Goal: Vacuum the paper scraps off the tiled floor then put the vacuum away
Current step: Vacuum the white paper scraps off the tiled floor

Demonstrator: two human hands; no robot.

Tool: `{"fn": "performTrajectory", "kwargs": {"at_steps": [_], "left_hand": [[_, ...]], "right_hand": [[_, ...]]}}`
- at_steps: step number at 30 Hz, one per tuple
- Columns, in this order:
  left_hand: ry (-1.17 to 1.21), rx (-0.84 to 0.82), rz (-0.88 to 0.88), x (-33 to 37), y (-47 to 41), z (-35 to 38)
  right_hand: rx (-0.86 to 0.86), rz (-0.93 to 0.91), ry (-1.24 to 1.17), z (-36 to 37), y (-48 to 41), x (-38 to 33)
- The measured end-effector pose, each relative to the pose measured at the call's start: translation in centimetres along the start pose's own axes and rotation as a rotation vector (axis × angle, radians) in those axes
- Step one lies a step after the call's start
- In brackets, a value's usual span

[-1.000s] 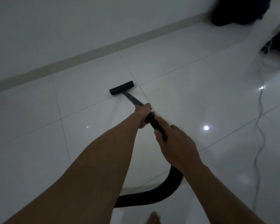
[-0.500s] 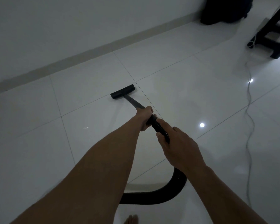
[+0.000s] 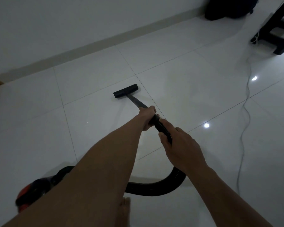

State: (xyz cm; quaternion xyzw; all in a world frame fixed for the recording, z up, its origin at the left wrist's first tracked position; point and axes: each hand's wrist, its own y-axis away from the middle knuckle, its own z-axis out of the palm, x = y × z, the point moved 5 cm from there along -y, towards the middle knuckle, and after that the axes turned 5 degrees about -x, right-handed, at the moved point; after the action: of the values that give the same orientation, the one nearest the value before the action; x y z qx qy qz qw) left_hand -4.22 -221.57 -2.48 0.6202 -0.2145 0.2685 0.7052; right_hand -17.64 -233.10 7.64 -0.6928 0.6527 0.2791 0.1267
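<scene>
The black vacuum nozzle (image 3: 126, 90) lies flat on the white tiled floor (image 3: 195, 95), ahead of me. Its wand (image 3: 138, 103) runs back to my left hand (image 3: 147, 117), which grips it. Just behind, my right hand (image 3: 179, 143) holds the ribbed black hose (image 3: 156, 187), which curves down and left to the dark vacuum body with red parts (image 3: 38, 192) at the lower left, partly hidden by my left forearm. A tiny bright speck (image 3: 87, 122) lies on a tile to the left. No clear paper scraps show in the dim light.
A white wall and skirting (image 3: 88, 45) run across the back. A thin cable (image 3: 246, 112) snakes over the floor on the right towards a black stand (image 3: 275, 30). A dark bag (image 3: 226, 9) sits in the far corner. My bare foot (image 3: 125, 208) is near the bottom.
The view has tilted down and shifted, bringing the vacuum body into sight at lower left. The nozzle has drawn slightly back from the wall. Both hands keep the same grip.
</scene>
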Motion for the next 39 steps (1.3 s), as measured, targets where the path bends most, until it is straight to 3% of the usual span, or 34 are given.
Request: {"fn": "performTrajectory", "kwargs": {"at_steps": [29,39], "left_hand": [[-0.001,-0.058,-0.047,-15.8,9.6,5.8],[0.141,0.033,-0.021,-14.2,14.3,4.0]], "right_hand": [[-0.035,0.074,-0.005,1.6,18.3,5.3],[-0.022,-0.099,0.014,-2.3,19.1,2.3]]}}
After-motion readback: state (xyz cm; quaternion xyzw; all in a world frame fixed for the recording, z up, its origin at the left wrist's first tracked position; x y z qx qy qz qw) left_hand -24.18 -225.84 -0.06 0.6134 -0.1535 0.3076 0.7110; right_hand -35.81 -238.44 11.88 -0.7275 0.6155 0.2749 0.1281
